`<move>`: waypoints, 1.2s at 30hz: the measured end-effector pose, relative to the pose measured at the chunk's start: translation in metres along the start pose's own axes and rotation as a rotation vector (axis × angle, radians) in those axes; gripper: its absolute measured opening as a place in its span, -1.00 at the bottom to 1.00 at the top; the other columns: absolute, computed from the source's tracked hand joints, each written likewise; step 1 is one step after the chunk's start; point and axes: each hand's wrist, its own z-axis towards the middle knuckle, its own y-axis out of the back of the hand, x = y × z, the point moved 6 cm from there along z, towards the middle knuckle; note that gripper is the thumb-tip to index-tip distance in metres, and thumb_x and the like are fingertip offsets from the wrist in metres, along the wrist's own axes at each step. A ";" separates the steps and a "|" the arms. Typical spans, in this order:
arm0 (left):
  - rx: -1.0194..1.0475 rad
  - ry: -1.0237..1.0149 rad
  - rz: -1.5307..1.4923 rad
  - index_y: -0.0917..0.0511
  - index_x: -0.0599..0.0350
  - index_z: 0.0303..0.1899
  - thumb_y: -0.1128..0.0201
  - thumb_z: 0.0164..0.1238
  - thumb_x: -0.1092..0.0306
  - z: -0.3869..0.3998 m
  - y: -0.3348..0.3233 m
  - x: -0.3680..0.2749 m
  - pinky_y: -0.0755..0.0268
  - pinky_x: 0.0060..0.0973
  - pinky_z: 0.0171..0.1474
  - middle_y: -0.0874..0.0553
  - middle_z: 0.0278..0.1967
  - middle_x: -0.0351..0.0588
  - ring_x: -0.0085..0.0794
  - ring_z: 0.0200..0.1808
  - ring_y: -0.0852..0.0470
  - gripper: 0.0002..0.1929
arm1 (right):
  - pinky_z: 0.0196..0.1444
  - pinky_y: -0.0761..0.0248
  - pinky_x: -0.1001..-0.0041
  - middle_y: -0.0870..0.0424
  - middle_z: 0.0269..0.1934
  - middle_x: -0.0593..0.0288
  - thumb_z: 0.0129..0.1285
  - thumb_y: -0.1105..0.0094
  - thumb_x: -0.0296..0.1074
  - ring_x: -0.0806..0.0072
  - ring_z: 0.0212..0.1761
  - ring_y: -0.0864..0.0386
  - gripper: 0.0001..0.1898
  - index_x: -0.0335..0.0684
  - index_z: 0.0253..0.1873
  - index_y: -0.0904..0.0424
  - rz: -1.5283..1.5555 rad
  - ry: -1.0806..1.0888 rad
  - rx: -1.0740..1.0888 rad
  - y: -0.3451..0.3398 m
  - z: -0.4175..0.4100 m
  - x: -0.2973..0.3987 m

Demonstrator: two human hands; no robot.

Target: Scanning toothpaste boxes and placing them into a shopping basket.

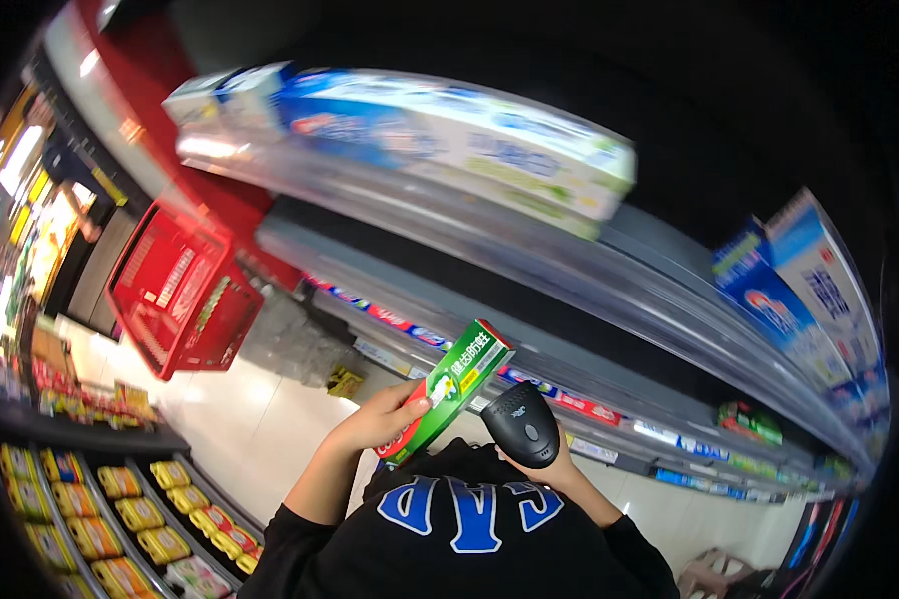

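My left hand (386, 415) grips a green and red Colgate toothpaste box (446, 393), held tilted in front of my chest. The box bears white writing and a small yellow panel. In my right hand (551, 464) is a black handheld barcode scanner (524, 427), its head close to the box's right side. The scanner's handle and most of my right fingers are hidden beneath it. Just beyond both hands runs a shelf unit (449, 232) with clear front rails.
Blue and white toothpaste boxes (457, 135) line the upper shelf, and larger upright boxes (786, 299) stand at right. A red shopping basket (187, 299) is at left, near a grey plastic-wrapped bundle (288, 337). Yellow packs (94, 535) fill the lower-left rack. A person (67, 165) stands far left.
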 end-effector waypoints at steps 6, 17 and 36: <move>-0.445 -0.389 -0.235 -0.30 0.30 0.03 -0.19 0.12 0.20 -0.062 0.098 0.005 -0.23 -0.52 0.01 -0.48 -0.11 -0.09 -0.48 -0.04 -0.41 -0.50 | -0.28 -0.43 0.53 -0.60 -0.38 0.12 -0.19 -0.36 -0.32 0.42 -0.36 -0.59 -0.65 -0.28 -0.24 -0.51 0.026 -0.041 0.092 -0.060 0.027 -0.005; -1.254 -0.423 0.325 -0.37 0.27 -0.09 -0.19 0.01 0.50 -0.200 0.345 -0.045 -0.34 -0.66 -0.30 -0.56 -0.35 -0.14 -0.59 -0.39 -0.51 -0.64 | -0.24 -0.41 0.53 -0.59 -0.37 0.11 -0.25 -0.40 -0.30 0.44 -0.35 -0.57 -0.57 -0.36 -0.24 -0.47 0.218 -0.133 0.093 -0.178 0.089 -0.011; -0.529 0.498 0.988 -0.34 0.28 0.00 -0.30 -0.13 0.07 -0.128 0.513 0.154 -0.33 -0.31 -0.03 -0.54 -0.15 0.20 -0.07 -0.07 -0.50 -0.35 | -0.26 -0.40 0.54 -0.60 -0.36 0.10 -0.20 -0.35 -0.39 0.49 -0.35 -0.56 -0.65 -0.38 -0.26 -0.49 0.355 -0.331 -0.055 -0.264 0.119 0.015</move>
